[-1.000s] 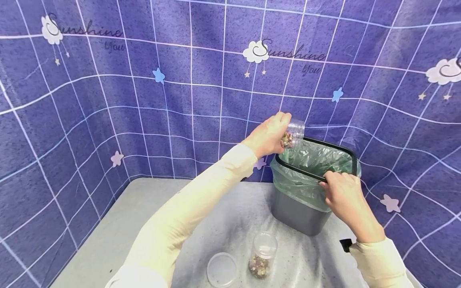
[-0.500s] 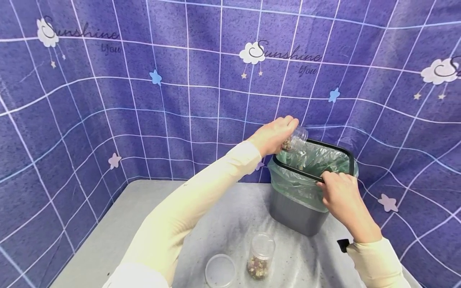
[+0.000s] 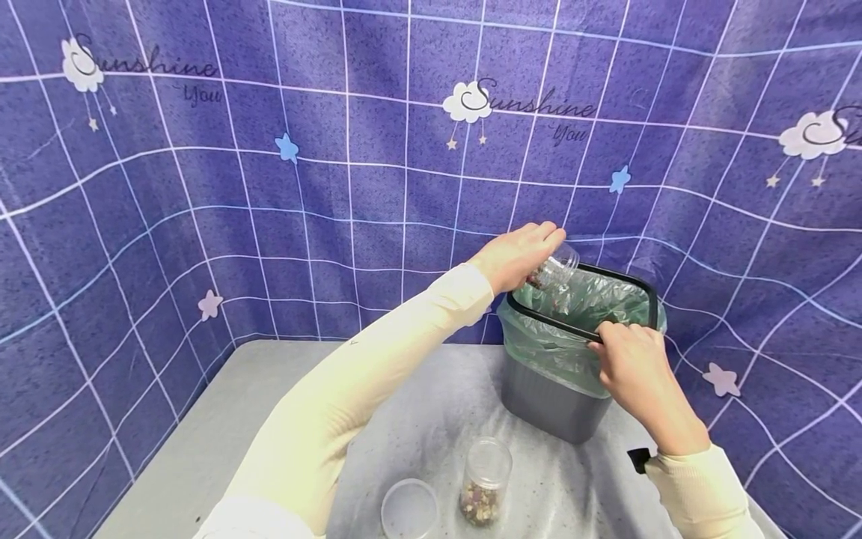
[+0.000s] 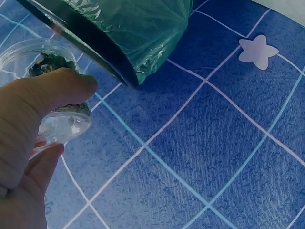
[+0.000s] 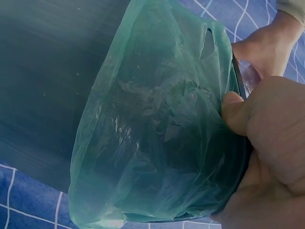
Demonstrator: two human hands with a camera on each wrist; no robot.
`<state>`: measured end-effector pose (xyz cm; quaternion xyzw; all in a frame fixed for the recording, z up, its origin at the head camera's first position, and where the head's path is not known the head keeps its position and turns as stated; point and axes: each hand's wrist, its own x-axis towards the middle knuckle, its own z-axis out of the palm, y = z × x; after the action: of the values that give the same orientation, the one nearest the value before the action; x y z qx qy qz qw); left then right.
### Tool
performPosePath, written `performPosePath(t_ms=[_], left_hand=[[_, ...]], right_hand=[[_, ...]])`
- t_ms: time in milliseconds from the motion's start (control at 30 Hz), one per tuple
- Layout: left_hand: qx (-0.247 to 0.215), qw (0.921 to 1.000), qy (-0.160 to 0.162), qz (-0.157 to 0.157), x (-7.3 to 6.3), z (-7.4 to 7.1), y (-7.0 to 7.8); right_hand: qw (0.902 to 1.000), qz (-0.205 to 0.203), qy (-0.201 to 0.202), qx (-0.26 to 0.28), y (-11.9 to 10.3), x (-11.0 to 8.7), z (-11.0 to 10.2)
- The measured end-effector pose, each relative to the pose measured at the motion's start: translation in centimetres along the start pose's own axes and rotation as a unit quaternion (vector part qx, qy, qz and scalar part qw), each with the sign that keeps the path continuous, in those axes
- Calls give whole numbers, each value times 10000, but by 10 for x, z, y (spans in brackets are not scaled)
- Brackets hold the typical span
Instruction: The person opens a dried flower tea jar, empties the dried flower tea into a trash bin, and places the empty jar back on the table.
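Note:
My left hand (image 3: 518, 256) grips a clear plastic jar (image 3: 561, 263), tipped with its mouth over the trash can (image 3: 554, 393). Dried flower bits (image 4: 47, 62) show inside the jar in the left wrist view, and a few specks appear below its mouth in the head view. A green bag (image 5: 152, 119) lines the can and folds down over its outside. With thumb and fingers, my right hand (image 3: 633, 367) holds the can's black rim (image 3: 559, 323) at the near right side. The palm side of the left hand is hidden in the head view.
A second clear jar (image 3: 486, 479), partly filled with dried flowers, stands upright near the front of the grey table (image 3: 269, 389). Beside it lies a round translucent lid (image 3: 409, 510). A purple patterned curtain (image 3: 377, 187) hangs behind and around the table.
My left hand has tilted the jar further mouth-down, and less of the dried flowers shows in it. The right hand keeps its hold on the rim. The head view has shifted slightly.

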<state>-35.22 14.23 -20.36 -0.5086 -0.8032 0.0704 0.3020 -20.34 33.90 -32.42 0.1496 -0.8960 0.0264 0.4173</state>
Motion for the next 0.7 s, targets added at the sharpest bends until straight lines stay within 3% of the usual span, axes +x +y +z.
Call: performPosePath(t_ms=[533, 700], left_hand=[[171, 9995, 36, 267, 4, 4, 5], [424, 9982, 124, 405, 6, 2, 7]], right_hand=[[10000, -42, 25, -38, 1, 0, 1], [10000, -62, 62, -31, 0, 0, 0]])
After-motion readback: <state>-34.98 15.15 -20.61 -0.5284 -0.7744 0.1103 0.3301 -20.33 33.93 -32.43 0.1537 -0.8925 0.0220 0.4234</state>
